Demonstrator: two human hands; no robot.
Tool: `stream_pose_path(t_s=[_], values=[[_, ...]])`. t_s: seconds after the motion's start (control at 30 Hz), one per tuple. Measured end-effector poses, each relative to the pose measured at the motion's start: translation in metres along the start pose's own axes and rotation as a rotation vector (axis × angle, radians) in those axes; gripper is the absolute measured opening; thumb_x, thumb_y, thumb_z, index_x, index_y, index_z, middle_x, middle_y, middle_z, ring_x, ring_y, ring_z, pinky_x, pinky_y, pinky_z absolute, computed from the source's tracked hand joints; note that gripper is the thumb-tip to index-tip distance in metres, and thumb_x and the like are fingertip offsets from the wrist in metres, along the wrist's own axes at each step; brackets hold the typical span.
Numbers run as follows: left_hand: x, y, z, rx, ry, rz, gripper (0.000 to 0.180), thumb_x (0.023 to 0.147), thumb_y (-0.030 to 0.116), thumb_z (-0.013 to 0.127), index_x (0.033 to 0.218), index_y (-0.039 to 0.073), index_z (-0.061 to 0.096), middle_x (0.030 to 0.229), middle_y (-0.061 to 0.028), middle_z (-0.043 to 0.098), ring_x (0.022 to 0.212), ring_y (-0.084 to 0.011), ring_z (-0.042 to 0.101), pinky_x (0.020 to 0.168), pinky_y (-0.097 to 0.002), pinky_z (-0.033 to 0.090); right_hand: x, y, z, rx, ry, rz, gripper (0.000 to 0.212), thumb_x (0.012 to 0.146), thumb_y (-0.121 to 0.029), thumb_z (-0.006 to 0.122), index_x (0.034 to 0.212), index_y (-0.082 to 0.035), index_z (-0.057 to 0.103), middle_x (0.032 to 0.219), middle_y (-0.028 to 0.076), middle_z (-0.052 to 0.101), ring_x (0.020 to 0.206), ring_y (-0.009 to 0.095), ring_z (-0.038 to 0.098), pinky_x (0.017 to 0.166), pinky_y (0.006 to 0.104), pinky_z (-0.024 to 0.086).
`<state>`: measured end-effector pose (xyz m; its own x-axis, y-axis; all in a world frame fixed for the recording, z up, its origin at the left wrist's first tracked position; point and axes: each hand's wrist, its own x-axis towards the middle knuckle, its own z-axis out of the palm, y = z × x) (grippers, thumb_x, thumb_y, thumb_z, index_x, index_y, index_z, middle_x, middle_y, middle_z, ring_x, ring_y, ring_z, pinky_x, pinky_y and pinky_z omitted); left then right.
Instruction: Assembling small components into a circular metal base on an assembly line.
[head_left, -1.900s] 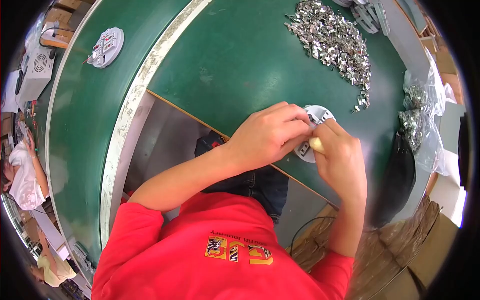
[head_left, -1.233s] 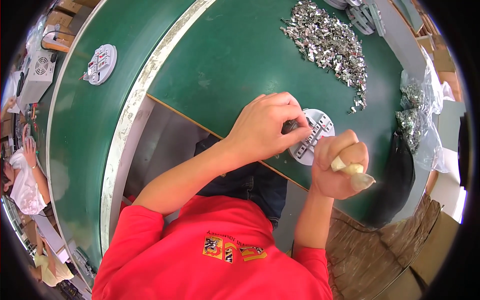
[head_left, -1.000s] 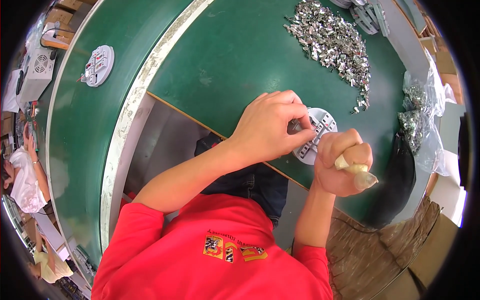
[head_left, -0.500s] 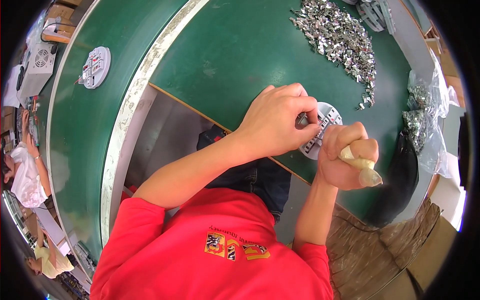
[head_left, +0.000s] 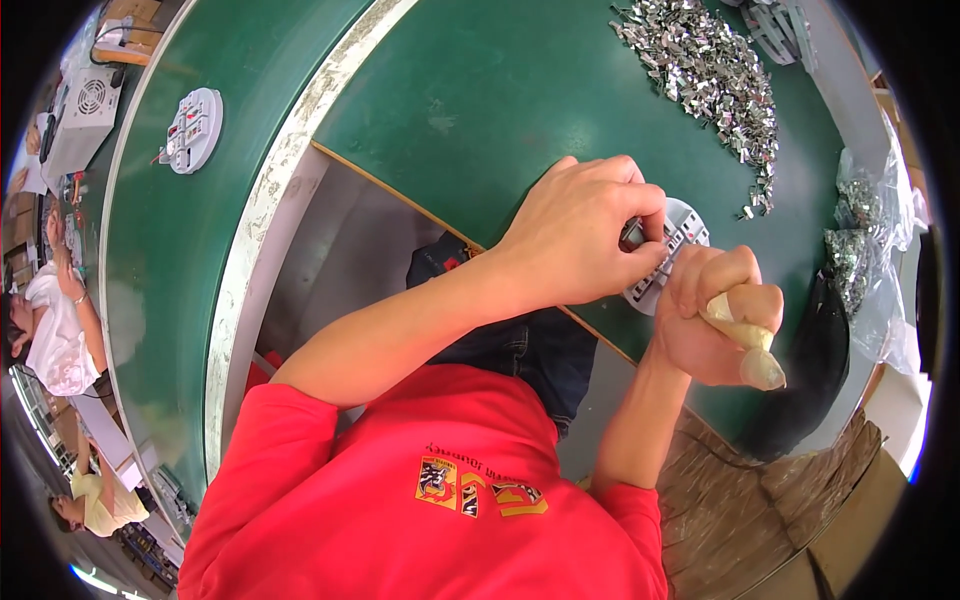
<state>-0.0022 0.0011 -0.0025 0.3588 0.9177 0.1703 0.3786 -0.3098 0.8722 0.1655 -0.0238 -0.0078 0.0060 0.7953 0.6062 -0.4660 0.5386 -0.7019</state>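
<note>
Round white slotted base (head_left: 683, 226), between and partly hidden by left hand (head_left: 590, 230), curled in a near-pinch, and right hand (head_left: 718, 315), fisted, cannot tell around what in either: best brace flat on green benchtop (head_left: 490, 110) and press straight, without tilting.

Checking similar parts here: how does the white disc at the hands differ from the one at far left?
The near disc is partly hidden by the left hand and right hand; the far disc has no hand over it. The far disc shows a thin reddish strand past its edge; the near disc's visible part shows none. Both are white and rounded, with raised fittings on top.
</note>
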Motion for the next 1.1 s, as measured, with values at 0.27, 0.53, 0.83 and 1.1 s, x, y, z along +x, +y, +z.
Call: stream_pose_path(t_s=[0.27,0.53,0.83,1.1], values=[[-0.002,-0.009,0.003,-0.019,0.019,0.035,0.016,0.08,0.023,0.08,0.085,0.012,0.069,0.088,-0.0025,0.064,0.082,-0.0224,0.063,0.078,-0.0375,0.042,-0.004,0.011,0.0,-0.029,-0.002,0.01,0.073,0.099,-0.074,0.051,0.084,-0.003,0.047,0.073,0.009,0.047,0.051,0.012,0.038,0.048,0.0285,0.034],[-0.007,0.0,0.01,0.025,0.014,0.04,0.018,0.081,0.024,0.081,0.088,0.012,0.068,0.091,-0.0017,0.064,0.085,-0.0225,0.064,0.082,-0.0376,0.042,-0.006,0.002,0.003,-0.223,0.04,0.049,0.064,0.103,-0.062,0.055,0.082,-0.002,0.047,0.07,0.008,0.046,0.05,0.011,0.036,0.046,0.0272,0.031],[-0.008,0.024,0.001,0.028,-0.046,-0.032,0.019,0.082,0.024,0.081,0.088,0.012,0.068,0.09,-0.0026,0.063,0.087,-0.0228,0.062,0.083,-0.0376,0.042,0.011,-0.02,-0.001,0.128,0.205,0.071,0.06,0.106,-0.062,0.044,0.08,-0.007,0.041,0.067,0.005,0.042,0.046,0.011,0.035,0.043,0.0243,0.03],[0.002,0.032,0.005,0.013,-0.052,-0.02,0.019,0.082,0.023,0.081,0.089,0.011,0.068,0.091,-0.0026,0.062,0.09,-0.0225,0.061,0.084,-0.0371,0.041,0.021,-0.03,-0.006,0.036,0.238,0.05,0.061,0.106,-0.063,0.042,0.08,-0.008,0.041,0.067,0.007,0.043,0.045,0.01,0.033,0.042,0.0245,0.029]])
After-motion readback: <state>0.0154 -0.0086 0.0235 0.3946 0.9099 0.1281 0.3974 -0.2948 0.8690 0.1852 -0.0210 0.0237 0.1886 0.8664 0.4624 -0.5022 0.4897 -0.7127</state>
